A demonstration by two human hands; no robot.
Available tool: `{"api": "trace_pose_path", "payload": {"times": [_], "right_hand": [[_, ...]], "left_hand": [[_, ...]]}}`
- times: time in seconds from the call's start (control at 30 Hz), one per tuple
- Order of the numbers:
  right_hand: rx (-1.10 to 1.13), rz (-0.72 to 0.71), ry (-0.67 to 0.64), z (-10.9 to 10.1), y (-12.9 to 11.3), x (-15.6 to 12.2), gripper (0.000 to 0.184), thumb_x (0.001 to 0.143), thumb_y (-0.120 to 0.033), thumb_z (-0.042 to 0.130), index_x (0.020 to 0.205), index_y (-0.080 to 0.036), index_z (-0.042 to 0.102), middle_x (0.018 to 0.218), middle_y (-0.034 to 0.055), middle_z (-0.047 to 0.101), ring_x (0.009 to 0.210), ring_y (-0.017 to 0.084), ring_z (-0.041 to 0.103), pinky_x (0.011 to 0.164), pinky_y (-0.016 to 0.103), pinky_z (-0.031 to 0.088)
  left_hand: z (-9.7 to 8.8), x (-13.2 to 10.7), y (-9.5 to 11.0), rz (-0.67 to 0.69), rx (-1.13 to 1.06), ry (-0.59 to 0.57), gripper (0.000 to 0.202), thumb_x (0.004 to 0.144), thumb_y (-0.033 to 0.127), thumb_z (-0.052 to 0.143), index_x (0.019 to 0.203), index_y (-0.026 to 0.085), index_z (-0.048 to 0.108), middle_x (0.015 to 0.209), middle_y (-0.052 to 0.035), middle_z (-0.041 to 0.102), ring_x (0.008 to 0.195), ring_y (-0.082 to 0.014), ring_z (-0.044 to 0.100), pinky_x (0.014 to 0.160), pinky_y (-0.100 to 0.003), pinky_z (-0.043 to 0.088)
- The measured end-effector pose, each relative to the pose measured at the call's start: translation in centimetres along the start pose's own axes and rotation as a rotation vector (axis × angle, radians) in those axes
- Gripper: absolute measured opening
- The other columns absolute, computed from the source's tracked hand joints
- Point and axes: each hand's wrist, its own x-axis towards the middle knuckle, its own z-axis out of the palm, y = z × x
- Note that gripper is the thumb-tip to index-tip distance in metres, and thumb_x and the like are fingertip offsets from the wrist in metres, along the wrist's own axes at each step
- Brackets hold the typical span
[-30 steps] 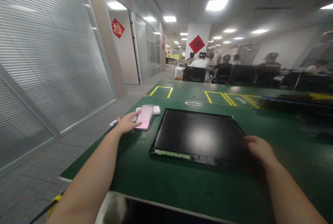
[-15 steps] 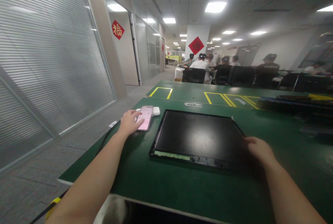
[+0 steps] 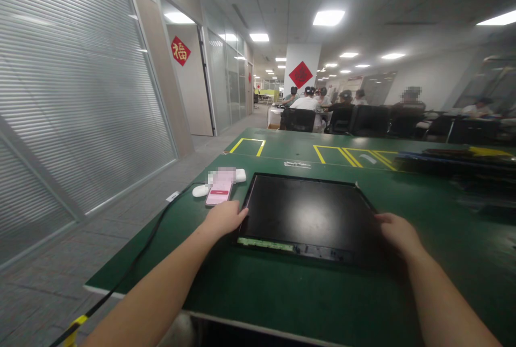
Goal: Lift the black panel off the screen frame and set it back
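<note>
A black flat display panel (image 3: pixel 306 212) lies face up on the green table, with a pale green strip along its near left edge. My left hand (image 3: pixel 226 217) grips the panel's left edge, thumb on top and the other fingers out of sight. At the right edge, my right hand (image 3: pixel 399 233) holds the panel the same way, its thumb over the frame. Just beyond my left hand lies a phone (image 3: pixel 220 193) with a lit pink screen. A white rounded object (image 3: pixel 200 191) sits at the phone's left, and another white piece (image 3: pixel 241 175) shows at its far right.
The green table (image 3: pixel 282 288) carries yellow tape outlines (image 3: pixel 334 147) toward its far side. Dark flat items (image 3: pixel 435 161) are stacked at the right. A black cable (image 3: pixel 151 236) crosses the table's left edge. Several people sit beyond, among black chairs (image 3: pixel 302 120).
My left hand has left the phone and come down to the right, onto the panel's left edge. The phone's screen now shows a red bar. My right hand stays on the panel.
</note>
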Motion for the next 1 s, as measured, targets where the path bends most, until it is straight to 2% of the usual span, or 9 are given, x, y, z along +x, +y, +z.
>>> {"api": "trace_pose_path", "payload": {"times": [0.17, 0.27, 0.4, 0.53, 0.77, 0.87, 1.0], "right_hand": [[0.019, 0.004, -0.01, 0.2, 0.2, 0.1, 0.043, 0.067, -0.014, 0.058, 0.105, -0.019, 0.076, 0.106, 0.0111, 0.075, 0.094, 0.026, 0.069, 0.069, 0.03, 0.049], [0.024, 0.009, -0.022, 0.1, -0.1, 0.0, 0.044, 0.067, -0.013, 0.057, 0.107, -0.017, 0.076, 0.106, 0.0111, 0.075, 0.094, 0.025, 0.069, 0.07, 0.029, 0.049], [0.01, 0.012, 0.001, -0.1, -0.5, -0.3, 0.044, 0.067, -0.011, 0.056, 0.105, -0.018, 0.076, 0.105, 0.0103, 0.075, 0.096, 0.025, 0.069, 0.072, 0.028, 0.049], [0.026, 0.028, 0.002, -0.2, -0.6, -0.4, 0.042, 0.069, -0.011, 0.056, 0.105, -0.019, 0.076, 0.106, 0.0099, 0.075, 0.097, 0.024, 0.069, 0.073, 0.027, 0.049], [0.086, 0.014, 0.006, 0.1, -0.1, -0.3, 0.04, 0.068, -0.012, 0.057, 0.101, -0.02, 0.077, 0.104, 0.0095, 0.075, 0.094, 0.024, 0.069, 0.071, 0.027, 0.05], [0.111, 0.049, -0.005, 0.1, -0.2, -0.3, 0.042, 0.068, -0.012, 0.057, 0.104, -0.018, 0.076, 0.108, 0.011, 0.074, 0.094, 0.025, 0.069, 0.071, 0.028, 0.05], [0.139, 0.066, -0.02, 0.2, -0.3, -0.4, 0.042, 0.069, -0.015, 0.058, 0.106, -0.018, 0.076, 0.109, 0.011, 0.074, 0.094, 0.025, 0.069, 0.07, 0.028, 0.05]], "left_hand": [[0.2, 0.1, 0.6, 0.048, 0.09, -0.022, 0.025, 0.093, 0.029, 0.045, 0.089, 0.018, 0.066, 0.098, -0.0191, 0.074, 0.093, -0.0317, 0.07, 0.075, -0.036, 0.048], [0.0, 0.1, 0.5, 0.065, 0.082, -0.014, 0.024, 0.093, 0.026, 0.043, 0.087, 0.017, 0.065, 0.096, -0.0183, 0.074, 0.092, -0.0311, 0.07, 0.074, -0.036, 0.046], [-0.2, 0.5, -0.3, 0.091, 0.004, 0.056, 0.022, 0.092, 0.027, 0.046, 0.078, 0.02, 0.062, 0.085, -0.0119, 0.073, 0.085, -0.0277, 0.069, 0.07, -0.032, 0.044], [-0.2, 1.0, -0.9, 0.076, -0.245, 0.137, 0.018, 0.085, 0.028, 0.056, 0.069, 0.021, 0.059, 0.068, -0.0055, 0.069, 0.071, -0.0239, 0.066, 0.062, -0.029, 0.041], [-0.3, 0.7, -0.3, -0.087, -0.742, 0.169, 0.016, 0.074, 0.027, 0.069, 0.064, 0.019, 0.059, 0.055, -0.0001, 0.064, 0.055, -0.0178, 0.061, 0.051, -0.025, 0.039], [-0.5, 0.4, 0.4, -0.184, -0.991, 0.157, 0.016, 0.071, 0.026, 0.073, 0.068, 0.019, 0.059, 0.053, 0.0015, 0.061, 0.051, -0.0152, 0.059, 0.048, -0.023, 0.04], [-0.7, 0.3, 1.2, -0.329, -1.312, 0.081, 0.021, 0.073, 0.026, 0.073, 0.075, 0.02, 0.054, 0.056, 0.0028, 0.062, 0.048, -0.0134, 0.058, 0.047, -0.023, 0.043]]}}
